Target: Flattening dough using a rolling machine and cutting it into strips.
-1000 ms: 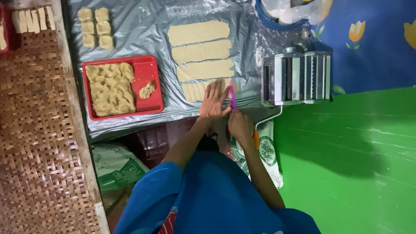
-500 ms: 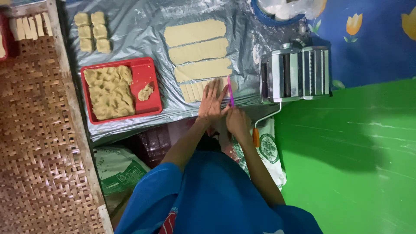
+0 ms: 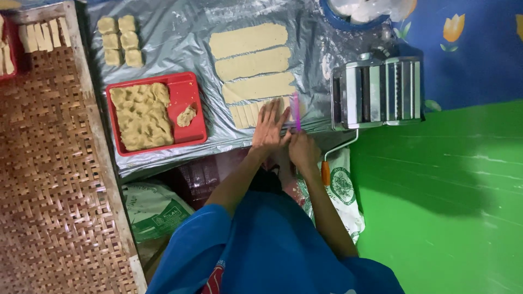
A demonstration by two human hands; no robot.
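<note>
Head view: green-printed white sack point(image 3: 343, 190) under crank handle point(image 3: 326, 171)

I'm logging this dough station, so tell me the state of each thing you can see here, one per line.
Left hand: flat on the nearest dough strip, fingers spread.
Right hand: closed on a pink cutter, blade upright on the strip.
Nearest dough strip: partly cut into short pieces.
Three far strips: whole, uncut.
Red tray: about two thirds filled with dough.
Dough squares: cut, in rows.
Pasta roller: standing, crank hanging down.
</note>
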